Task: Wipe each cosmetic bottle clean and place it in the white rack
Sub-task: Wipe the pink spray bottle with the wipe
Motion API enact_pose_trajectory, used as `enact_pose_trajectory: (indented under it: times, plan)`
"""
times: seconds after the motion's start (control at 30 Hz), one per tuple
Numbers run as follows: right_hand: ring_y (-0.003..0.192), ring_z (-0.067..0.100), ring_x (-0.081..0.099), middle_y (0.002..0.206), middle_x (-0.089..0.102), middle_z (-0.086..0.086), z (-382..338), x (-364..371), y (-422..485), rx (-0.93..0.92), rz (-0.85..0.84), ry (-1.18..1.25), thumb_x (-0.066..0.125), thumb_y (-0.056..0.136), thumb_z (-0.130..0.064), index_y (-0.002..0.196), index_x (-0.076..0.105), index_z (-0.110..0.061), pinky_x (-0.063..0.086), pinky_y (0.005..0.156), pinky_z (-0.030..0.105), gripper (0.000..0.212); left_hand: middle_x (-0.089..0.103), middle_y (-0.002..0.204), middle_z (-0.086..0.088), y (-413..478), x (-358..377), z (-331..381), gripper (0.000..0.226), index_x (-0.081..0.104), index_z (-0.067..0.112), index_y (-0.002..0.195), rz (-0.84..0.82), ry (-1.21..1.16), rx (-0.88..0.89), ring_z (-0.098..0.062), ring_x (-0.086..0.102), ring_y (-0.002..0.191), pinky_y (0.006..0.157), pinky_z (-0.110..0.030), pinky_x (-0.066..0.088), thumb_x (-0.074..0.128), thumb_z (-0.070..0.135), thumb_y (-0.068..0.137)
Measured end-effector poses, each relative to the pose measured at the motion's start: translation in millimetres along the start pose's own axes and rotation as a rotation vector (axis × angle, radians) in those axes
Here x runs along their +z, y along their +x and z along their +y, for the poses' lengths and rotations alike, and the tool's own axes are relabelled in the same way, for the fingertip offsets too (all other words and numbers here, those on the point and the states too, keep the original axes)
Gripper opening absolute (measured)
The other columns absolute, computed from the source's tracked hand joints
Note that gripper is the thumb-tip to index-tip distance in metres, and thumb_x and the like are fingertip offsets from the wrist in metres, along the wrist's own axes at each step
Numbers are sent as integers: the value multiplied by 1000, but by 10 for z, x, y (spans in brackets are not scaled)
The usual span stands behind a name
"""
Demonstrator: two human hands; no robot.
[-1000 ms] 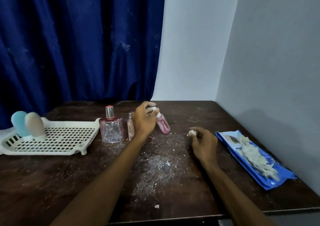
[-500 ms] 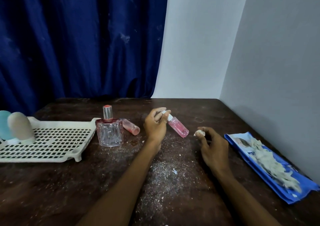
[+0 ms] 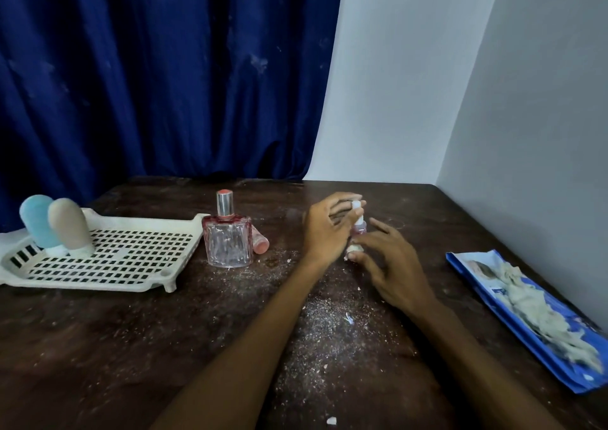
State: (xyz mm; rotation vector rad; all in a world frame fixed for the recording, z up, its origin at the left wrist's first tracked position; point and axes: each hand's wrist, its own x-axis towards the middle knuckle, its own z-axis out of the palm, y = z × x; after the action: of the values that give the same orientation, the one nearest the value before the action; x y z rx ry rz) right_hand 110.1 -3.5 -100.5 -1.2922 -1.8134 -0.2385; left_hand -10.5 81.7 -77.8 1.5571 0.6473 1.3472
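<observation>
Between left hand and right hand, pink bottle; left round its cap, right with pinched wad

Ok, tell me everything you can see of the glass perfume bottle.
The perfume bottle is squat, faceted clear glass with a pink tint, a silver neck and a pink cap. It stands upright on the table, close by the right corner of the rack; contact is unclear. A small pink bottle lies behind it. Nothing holds it.

I count five bottles, one blue bottle, one beige bottle, one glass perfume bottle and two small pink bottles, plus one white rack, one white wad and one blue packet.
</observation>
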Motion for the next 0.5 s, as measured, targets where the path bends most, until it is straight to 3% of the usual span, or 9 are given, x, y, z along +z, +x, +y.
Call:
enact_pose_trajectory:
  times: [0.1, 0.2, 0.3, 0.4, 0.5]
  plan:
    - [109, 5, 59, 111, 72, 0, 92, 31, -32, 1, -18, 32, 73, 87, -13, 105, 74, -13, 49, 98, 33, 18, 74, 108, -3, -13, 60, -21, 28, 70, 7, 114, -65, 28, 40, -7, 72, 97, 81, -21, 57, 71, 0, 87]
    - [104, 14, 63, 108, 73, 2, 174, 65, -60, -4, -22, 24, 71, 89, -14, 104, 74, -9, 49, 95, 32, 17, 73, 112, -6, 5, 89, -8, 31, 68, 3, 120, -60, 66, 38, -5, 71, 97, 80, -16, 55, 68, -1, 89]
    - [105, 19, 62, 107, 73, 4, 229, 106, -65, -5, -1, -32, 69, 87, -17, 105, 74, -8, 47, 96, 35, 21, 70, 123, -6, 3, 49, 66, 36, 64, 10, 129, -69, 195, 51, -8, 68, 107, 91, -22, 55, 67, 9, 93]
    - [106, 18, 59, 106, 73, 5, 239, 145, -86, -2, 25, -54, 70, 84, -14, 105, 74, -8, 46, 95, 34, 23, 63, 134, -4, 13, -87, 92, 38, 59, 18, 135, 42, 539, 89, -14, 59, 121, 103, -34, 50, 60, 25, 98]
    - [104, 18, 58, 104, 72, 6, 228, 152, -91, -14, 29, -58, 67, 84, -17, 104, 74, -8, 41, 95, 28, 23, 40, 154, -8, 43, -303, 73, 44, 49, 15, 143, 138, 990, 60, -22, 32, 144, 115, -39, 36, 53, 29, 101]
